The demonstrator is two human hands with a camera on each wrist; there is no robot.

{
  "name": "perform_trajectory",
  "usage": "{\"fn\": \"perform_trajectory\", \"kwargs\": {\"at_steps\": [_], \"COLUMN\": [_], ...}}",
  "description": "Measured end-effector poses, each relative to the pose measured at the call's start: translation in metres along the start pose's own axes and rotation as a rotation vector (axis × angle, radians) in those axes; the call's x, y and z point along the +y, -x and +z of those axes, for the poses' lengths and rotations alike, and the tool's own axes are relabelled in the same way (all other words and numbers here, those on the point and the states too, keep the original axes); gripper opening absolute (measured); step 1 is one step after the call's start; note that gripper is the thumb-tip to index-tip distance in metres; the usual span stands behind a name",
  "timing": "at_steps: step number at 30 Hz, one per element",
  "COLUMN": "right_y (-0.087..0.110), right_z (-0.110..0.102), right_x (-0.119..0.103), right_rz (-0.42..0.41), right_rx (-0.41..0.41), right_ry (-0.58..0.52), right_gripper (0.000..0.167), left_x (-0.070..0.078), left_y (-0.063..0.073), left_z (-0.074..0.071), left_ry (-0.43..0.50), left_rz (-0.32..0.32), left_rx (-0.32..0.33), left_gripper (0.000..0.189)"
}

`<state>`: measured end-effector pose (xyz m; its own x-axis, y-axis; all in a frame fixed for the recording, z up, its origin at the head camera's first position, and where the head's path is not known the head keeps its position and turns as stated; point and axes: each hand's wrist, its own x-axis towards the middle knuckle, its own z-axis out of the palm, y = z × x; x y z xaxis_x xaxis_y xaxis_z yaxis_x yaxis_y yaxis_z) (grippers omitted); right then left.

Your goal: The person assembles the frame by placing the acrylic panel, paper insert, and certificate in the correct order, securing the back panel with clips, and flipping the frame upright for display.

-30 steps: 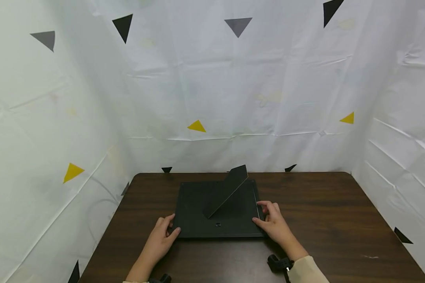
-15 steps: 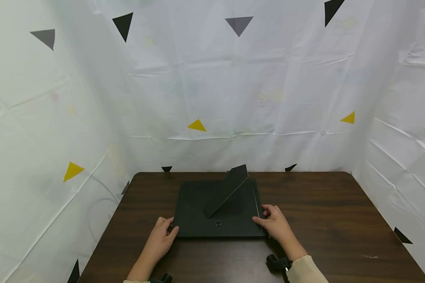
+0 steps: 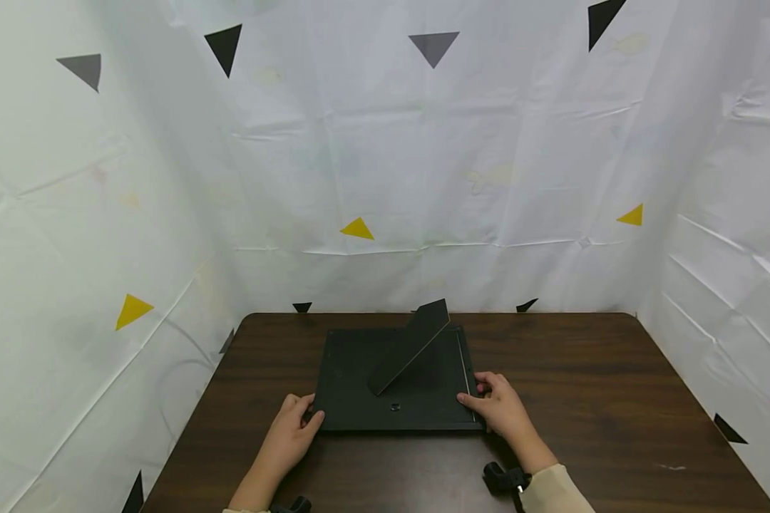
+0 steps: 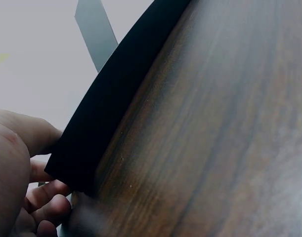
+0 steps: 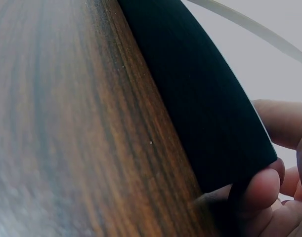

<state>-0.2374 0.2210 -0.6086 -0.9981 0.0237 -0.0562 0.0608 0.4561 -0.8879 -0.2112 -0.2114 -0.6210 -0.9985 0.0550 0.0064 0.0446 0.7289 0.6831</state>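
Note:
A black picture frame point(image 3: 349, 370) lies back side up on the table, its easel stand point(image 3: 417, 338) folded out and rising to the upper right. My left hand point(image 3: 290, 431) pinches the frame's left edge near the front corner, thumb on top. At the opposite edge my right hand point(image 3: 500, 406) grips it likewise, thumb on the back panel and fingers at the side. Both wrist views show fingers curled beneath the corners of the black frame side point(image 4: 106, 98), close over the wood. The frame's front faces down and is hidden.
The dark wooden table point(image 3: 603, 399) has rounded far corners. White cloth point(image 3: 488, 142) with black, grey and yellow triangles hangs behind it and on both sides. A black wrist strap point(image 3: 507, 477) sits on the right wrist.
My right fingers have slid off the top of the frame's right edge, round to its side; the thumb stays on top. My left hand has shifted very slightly left.

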Motion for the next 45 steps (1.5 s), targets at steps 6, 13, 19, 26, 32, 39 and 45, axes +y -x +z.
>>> {"fn": "perform_trajectory", "kwargs": {"at_steps": [6,13,19,26,32,39,45], "right_y": [-0.002,-0.004,-0.003,0.003,0.007,0.009,0.008], "right_z": [0.000,0.000,0.002,0.001,0.010,0.004,-0.012], "right_x": [0.003,0.002,0.003,0.002,-0.003,-0.010,-0.009], "right_rz": [0.011,0.009,0.010,-0.055,-0.122,-0.014,0.048], "right_rx": [-0.008,-0.009,-0.013,0.019,0.005,0.020,-0.058], "right_ry": [-0.021,-0.017,-0.007,0.006,0.072,-0.149,-0.356], "right_gripper": [0.066,0.067,0.072,0.050,0.020,0.075,0.083], "left_x": [-0.001,0.001,0.006,0.012,0.016,0.014,0.009], "left_y": [0.000,0.001,0.004,0.004,0.005,0.004,0.001], "left_z": [0.000,-0.001,0.000,0.008,0.011,0.009,0.002], "left_ry": [0.007,-0.003,-0.035,0.089,0.198,0.296,0.387], "left_rz": [-0.003,-0.008,-0.040,-0.072,-0.050,-0.052,0.017], "left_rx": [-0.005,0.001,0.015,0.027,0.045,0.088,0.112], "left_gripper": [0.056,0.056,0.063,0.064,0.059,0.058,0.059]}}
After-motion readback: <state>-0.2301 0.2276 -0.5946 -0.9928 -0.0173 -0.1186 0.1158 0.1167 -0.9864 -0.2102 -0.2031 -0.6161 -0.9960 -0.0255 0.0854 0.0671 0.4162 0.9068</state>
